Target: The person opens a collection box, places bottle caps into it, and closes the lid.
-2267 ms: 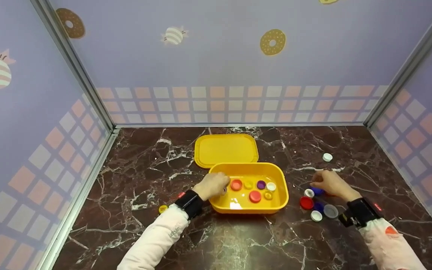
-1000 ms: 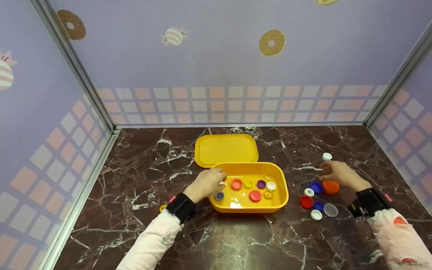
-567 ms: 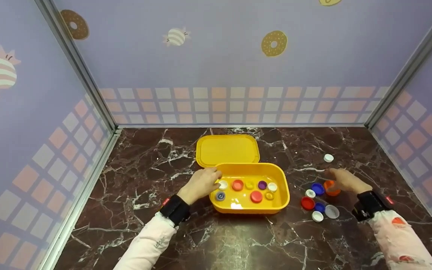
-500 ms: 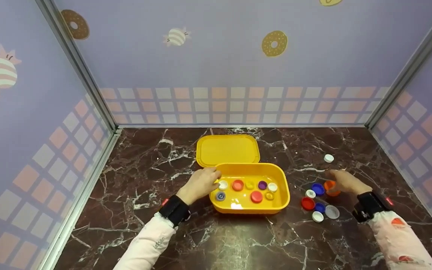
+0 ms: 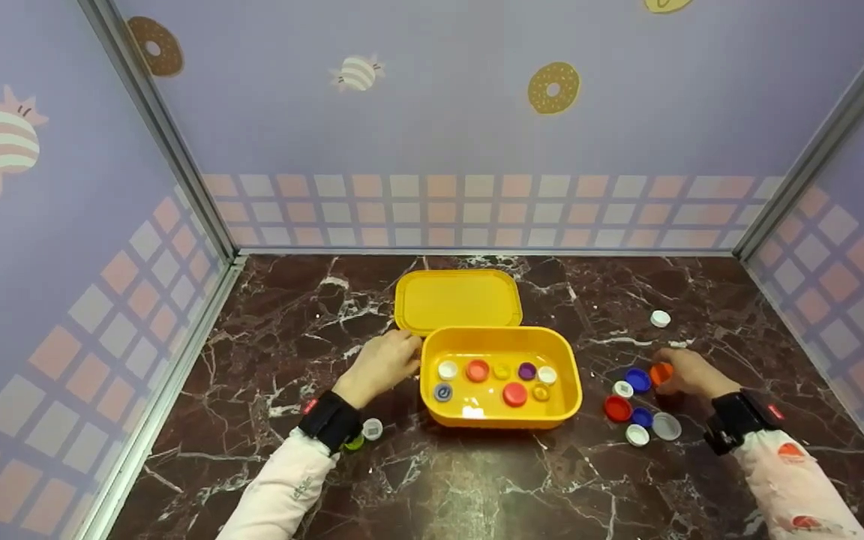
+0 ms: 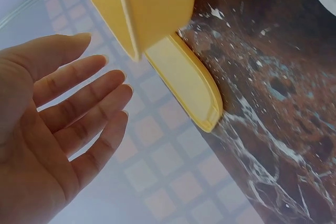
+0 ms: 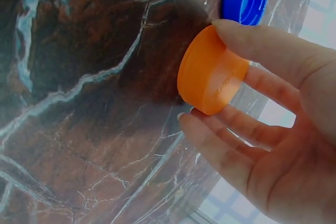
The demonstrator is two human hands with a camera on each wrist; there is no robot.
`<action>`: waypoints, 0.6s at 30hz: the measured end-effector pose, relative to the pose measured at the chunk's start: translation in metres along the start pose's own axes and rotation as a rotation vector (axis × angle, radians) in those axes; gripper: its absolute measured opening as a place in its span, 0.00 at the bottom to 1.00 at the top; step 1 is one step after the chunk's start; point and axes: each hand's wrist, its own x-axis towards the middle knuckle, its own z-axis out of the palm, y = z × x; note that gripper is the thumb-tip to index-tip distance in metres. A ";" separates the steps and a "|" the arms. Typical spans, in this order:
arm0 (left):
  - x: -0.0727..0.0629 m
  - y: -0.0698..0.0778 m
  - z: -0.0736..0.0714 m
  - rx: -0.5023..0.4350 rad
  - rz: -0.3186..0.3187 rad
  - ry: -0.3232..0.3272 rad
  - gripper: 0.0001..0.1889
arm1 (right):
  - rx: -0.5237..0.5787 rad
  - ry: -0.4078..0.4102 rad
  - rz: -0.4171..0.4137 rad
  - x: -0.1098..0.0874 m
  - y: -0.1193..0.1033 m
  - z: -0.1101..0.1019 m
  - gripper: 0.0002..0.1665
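My left hand [image 5: 381, 366] is beside the left wall of the yellow box [image 5: 503, 421], holding nothing; in the left wrist view its fingers [image 6: 89, 116] are loosely extended. Several bottle caps lie inside the box, among them a white cap [image 5: 448, 370], a grey-blue cap [image 5: 442, 392] and a purple cap [image 5: 526, 371]. To the right, my right hand [image 5: 691, 373] has its thumb and fingers around an orange bottle cap [image 7: 202, 74], low over the table. Close by are a blue cap [image 5: 637, 379], a red cap [image 5: 617, 408] and a translucent cap [image 5: 667, 427].
Behind the box lies its yellow lid [image 5: 458, 300]. A lone white cap [image 5: 660, 319] sits at the back right. Near my left wrist are a clear-white cap [image 5: 372, 429] and a partly hidden green cap [image 5: 355, 442]. Patterned walls enclose the marble-look table [image 5: 507, 487].
My left hand has let go of a white cap in the box and moved out to the left. My right hand has come down onto the orange cap and taken hold of it.
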 end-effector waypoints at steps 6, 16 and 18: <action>-0.010 -0.010 -0.003 0.008 -0.055 -0.056 0.09 | 0.071 -0.007 0.076 -0.002 -0.005 -0.007 0.24; -0.023 -0.018 0.000 0.011 -0.093 -0.077 0.09 | -0.054 0.097 -0.005 0.010 -0.030 -0.031 0.23; -0.024 -0.019 0.002 0.014 -0.102 -0.081 0.10 | -0.058 0.116 -0.020 0.013 -0.040 -0.036 0.22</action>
